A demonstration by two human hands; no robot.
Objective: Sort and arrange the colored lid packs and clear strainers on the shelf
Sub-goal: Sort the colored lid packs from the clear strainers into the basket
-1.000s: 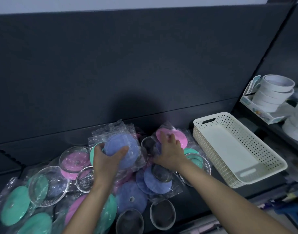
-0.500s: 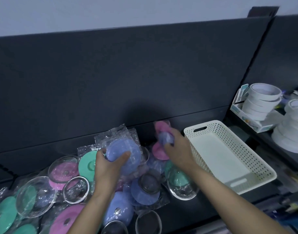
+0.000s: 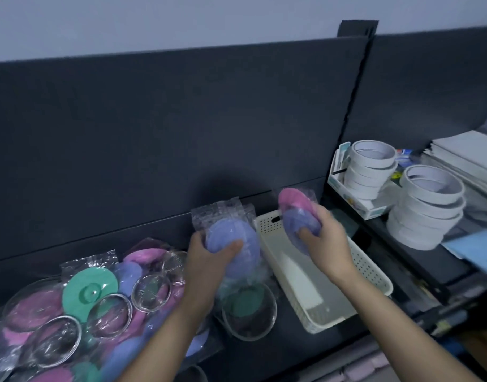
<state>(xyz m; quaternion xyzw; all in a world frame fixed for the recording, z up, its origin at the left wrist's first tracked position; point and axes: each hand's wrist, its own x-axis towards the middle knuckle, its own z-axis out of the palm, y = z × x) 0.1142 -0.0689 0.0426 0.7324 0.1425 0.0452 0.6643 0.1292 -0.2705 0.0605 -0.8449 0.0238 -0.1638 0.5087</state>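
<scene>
Dark shelf (image 3: 278,351), lower frame | my left hand (image 3: 206,260) grips a blue lid pack (image 3: 231,241) at centre, thumb across its face | my right hand (image 3: 327,244) clamps pink and blue lid packs (image 3: 294,201) above the white basket (image 3: 370,271) | loose lid packs (image 3: 89,290) and clear strainers (image 3: 151,292) heaped lower left | tape rolls (image 3: 427,205) at right

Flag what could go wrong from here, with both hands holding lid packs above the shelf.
1. The right hand grips a pink lid pack and a purple lid pack together; they may land unsorted in the white basket.
2. The left hand holds a stack of purple packs in slick wrappers; one could slip out.
3. The clear strainer beside the left forearm lies near the front of the shelf and might get knocked off.
</scene>
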